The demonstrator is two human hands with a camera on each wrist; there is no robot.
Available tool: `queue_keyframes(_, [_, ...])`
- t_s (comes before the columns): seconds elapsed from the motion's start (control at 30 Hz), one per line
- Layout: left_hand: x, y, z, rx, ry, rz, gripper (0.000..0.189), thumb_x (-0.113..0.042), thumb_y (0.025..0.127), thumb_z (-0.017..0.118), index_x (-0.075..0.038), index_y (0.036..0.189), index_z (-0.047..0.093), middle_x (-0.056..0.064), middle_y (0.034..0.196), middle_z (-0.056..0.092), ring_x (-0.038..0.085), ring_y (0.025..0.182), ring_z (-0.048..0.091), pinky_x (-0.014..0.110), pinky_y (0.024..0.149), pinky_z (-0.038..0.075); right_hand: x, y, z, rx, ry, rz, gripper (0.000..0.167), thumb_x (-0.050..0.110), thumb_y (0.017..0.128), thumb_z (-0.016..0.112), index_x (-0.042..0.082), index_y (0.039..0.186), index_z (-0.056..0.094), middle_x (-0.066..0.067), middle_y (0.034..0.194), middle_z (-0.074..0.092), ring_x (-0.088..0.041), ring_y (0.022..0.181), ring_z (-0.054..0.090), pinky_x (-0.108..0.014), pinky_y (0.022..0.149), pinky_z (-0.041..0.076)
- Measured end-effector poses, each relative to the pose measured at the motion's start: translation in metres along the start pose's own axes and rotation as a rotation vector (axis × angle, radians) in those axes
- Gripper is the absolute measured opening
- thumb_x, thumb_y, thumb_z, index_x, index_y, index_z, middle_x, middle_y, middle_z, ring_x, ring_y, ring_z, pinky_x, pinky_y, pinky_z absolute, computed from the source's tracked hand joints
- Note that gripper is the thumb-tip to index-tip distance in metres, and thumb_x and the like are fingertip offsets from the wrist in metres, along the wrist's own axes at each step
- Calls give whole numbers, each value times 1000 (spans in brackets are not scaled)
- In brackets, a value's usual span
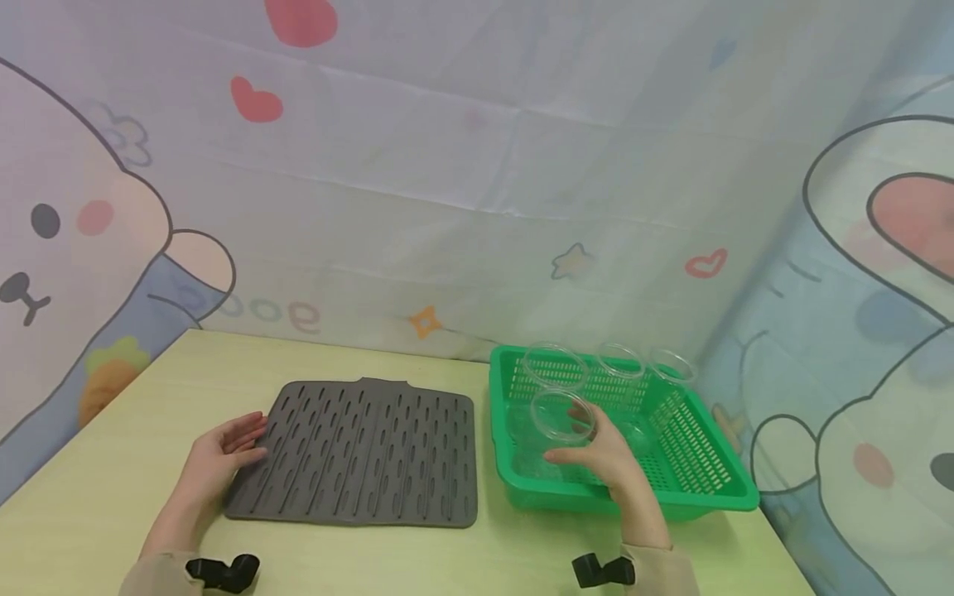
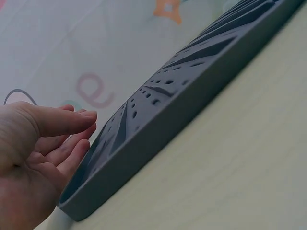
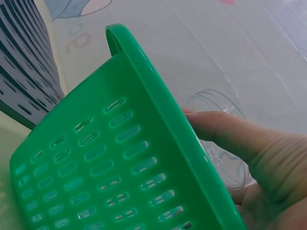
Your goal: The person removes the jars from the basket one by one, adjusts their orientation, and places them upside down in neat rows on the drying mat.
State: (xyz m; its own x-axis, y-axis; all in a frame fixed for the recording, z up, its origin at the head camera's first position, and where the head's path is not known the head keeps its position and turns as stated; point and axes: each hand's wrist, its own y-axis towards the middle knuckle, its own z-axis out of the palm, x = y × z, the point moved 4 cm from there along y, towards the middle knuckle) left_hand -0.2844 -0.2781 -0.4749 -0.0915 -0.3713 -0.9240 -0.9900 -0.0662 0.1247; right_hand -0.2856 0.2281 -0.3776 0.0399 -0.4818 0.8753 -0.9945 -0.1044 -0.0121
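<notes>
Basket (image 1: 544, 494) first, head cam: green, plastic, perforated, on the R side of the table (image 1: 417, 559). I've got the R hand (image 1: 609, 457) over its near side, thumb and fingers round a clear cup (image 1: 553, 420), mouth up as far as I can tell. Cup's at the near-L part of the basket; can't say if its base is off the floor. At least three more cups (image 1: 622, 364) are toward the basket's far side, rims near or above its edge; see-through plastic, so poss. others lower down that I can't count. L of the basket, a gray slotted mat (image 1: 358, 455) lies flat, apart from it. L hand (image 1: 214, 463) is by the mat's L edge, fingers loosely bent, nothing in its grip. Progress, my read: early. All cups I can make out are at the basket: one in hand, approx. three others left there.

L wrist cam: mat's raised rim and slots close up, L hand right beside the corner, fingers relaxed, no cup between them. Contact w/ the rim: can't tell.

R wrist cam: basket's outer wall takes up much of my view, R thumb across the cup just past the basket rim, other fingers mostly hidden. Grip looks OK, I'd say, tho fingertips are out of sight. Mat shows top L.
</notes>
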Motion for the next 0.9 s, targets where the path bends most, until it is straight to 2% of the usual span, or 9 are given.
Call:
queue_keyframes(0.27, [4,-2,0,-12,-31,-27,63,6,91,60,14,145,30,36,145,39,-28,94,42,1,84,46,2,-1,0,-6,-3,-1,95,18,77,84,6,152,26,-17,153,36,-41,136,36,-56,103,43])
queue_keyframes(0.53, [0,-3,1,-7,-44,-38,65,5,90,62,14,146,29,35,146,38,-27,95,42,1,86,45,15,-9,-11,-35,0,-2,101,22,78,83,11,155,20,-13,155,33,-38,143,28,-59,109,36])
queue_keyframes(0.73, [0,-2,1,-5,-37,-44,66,4,91,62,13,147,28,35,147,37,-26,95,41,1,86,46,33,-17,-18,-127,5,-6,100,23,78,84,14,155,20,-7,156,34,-34,146,23,-59,111,34])
queue_keyframes(0.9, [2,-1,1,-4,-43,-37,66,3,91,63,13,146,29,35,146,38,-26,94,42,1,84,46,49,-21,-23,-206,4,-51,96,21,77,84,12,152,26,-8,154,37,-31,141,30,-56,110,35])
